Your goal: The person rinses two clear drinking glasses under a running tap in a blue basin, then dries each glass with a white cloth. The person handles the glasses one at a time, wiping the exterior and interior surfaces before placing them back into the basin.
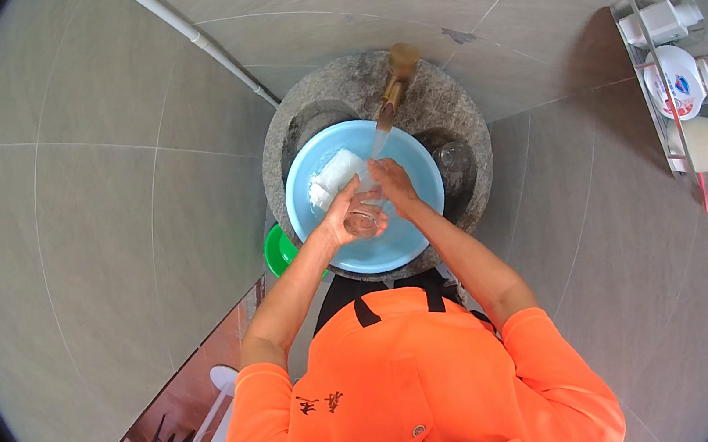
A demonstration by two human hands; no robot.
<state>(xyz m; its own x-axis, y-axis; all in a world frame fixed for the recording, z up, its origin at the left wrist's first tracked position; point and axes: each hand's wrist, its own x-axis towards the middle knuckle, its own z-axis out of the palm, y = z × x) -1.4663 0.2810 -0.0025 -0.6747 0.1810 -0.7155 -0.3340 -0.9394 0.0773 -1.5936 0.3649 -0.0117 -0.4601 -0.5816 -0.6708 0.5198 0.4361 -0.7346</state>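
Note:
A clear glass jar (363, 220) is tilted over the light blue basin (429, 212). My left hand (341, 216) is closed around its lower part. At the jar's upper end, my right hand (395, 186) has its fingers curled against the glass; its fingertips are partly hidden and a little blurred. Water runs from the brass tap (397, 83) and falls beside my right fingers, at the upper end of the jar. To the left of my hands, a white, soft-looking piece (337, 173) lies in the basin; its exact kind is not clear.
The basin sits in a round grey stone sink (456, 102). Another clear glass vessel (452, 156) stands on the sink's right side. A green bowl (280, 249) shows below left. A wall rack (651, 87) with bottles is at the right. A white pipe (190, 33) runs down the wall.

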